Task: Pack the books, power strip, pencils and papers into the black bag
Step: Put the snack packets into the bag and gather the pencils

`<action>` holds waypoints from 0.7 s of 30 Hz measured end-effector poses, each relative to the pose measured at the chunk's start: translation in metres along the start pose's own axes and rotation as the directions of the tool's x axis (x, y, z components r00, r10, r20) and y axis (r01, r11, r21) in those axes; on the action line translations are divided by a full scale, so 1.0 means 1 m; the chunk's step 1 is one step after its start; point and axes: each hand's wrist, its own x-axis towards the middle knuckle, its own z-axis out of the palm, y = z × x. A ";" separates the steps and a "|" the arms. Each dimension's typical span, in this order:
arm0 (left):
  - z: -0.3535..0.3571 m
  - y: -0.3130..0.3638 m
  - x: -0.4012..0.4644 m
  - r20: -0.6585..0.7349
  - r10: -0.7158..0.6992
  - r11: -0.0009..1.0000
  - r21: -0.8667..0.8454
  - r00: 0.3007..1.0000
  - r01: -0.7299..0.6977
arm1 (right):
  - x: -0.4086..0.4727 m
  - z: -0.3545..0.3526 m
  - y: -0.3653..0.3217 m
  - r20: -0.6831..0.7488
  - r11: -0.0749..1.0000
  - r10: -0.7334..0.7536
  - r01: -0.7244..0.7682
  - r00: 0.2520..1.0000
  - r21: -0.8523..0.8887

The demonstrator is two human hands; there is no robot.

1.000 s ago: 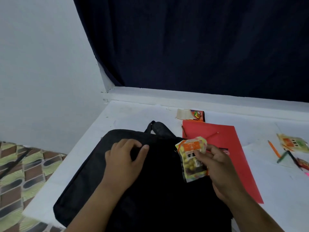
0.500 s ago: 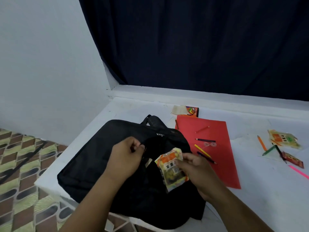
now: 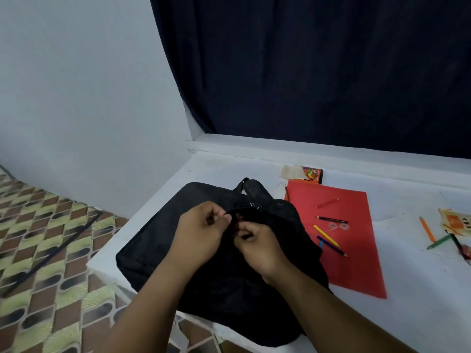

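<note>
Pinching the black bag [image 3: 163, 240] at its mouth, the left hand [image 3: 201, 233] and right hand [image 3: 260, 248] likely part the opening (fingers curled on fabric), while pencils [image 3: 328, 236] wait on the red paper [image 3: 354, 250] beside it.

Black bag [image 3: 158, 240] opening hidden behind both hands, packets [image 3: 456, 221] cut off at right edge

My head camera gives me a dim, bluish, evenly lit room with no glare and only soft shadows under my forearms. The black bag [image 3: 163, 240] reads as a near-featureless dark mass, its folds lost. Wide-angle distortion bends the curtain [image 3: 318, 67] edge and wall [image 3: 76, 85]. The patterned floor [image 3: 38, 250] smears with blur at the left.
</note>
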 end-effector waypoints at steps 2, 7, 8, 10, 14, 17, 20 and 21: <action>0.001 -0.002 0.000 0.000 -0.001 1.000 -0.005 1.000 0.001 | 0.003 -0.002 0.002 0.038 1.000 -0.001 0.001 0.999 -0.013; 0.002 -0.007 0.002 0.016 0.011 1.000 -0.001 1.000 -0.011 | 0.006 -0.010 0.010 0.088 0.994 0.044 -0.035 0.995 -0.104; 0.002 -0.008 0.002 0.013 0.024 1.000 0.015 1.000 -0.024 | 0.005 -0.013 0.010 0.066 0.994 0.063 -0.057 0.996 -0.092; 0.003 -0.011 0.002 0.015 0.041 0.998 0.039 0.999 -0.042 | 0.003 -0.019 0.009 -0.002 0.996 0.062 -0.062 0.998 -0.061; 0.003 -0.020 0.002 0.028 0.070 0.995 0.064 0.997 -0.072 | 0.001 -0.033 -0.003 -0.206 0.996 -0.074 0.063 0.976 -0.061; -0.003 -0.032 0.010 -0.009 0.087 0.993 0.081 0.996 -0.086 | 0.008 -0.034 -0.017 -0.262 0.982 -0.188 0.171 0.947 -0.086; -0.013 -0.053 0.027 -0.036 0.058 0.992 0.112 0.998 -0.054 | 0.021 -0.025 -0.033 -0.228 0.960 -0.264 0.232 0.937 -0.159; -0.018 -0.061 0.033 -0.039 0.043 0.993 0.114 0.998 -0.038 | 0.026 -0.019 -0.037 -0.202 0.949 -0.282 0.242 0.938 -0.201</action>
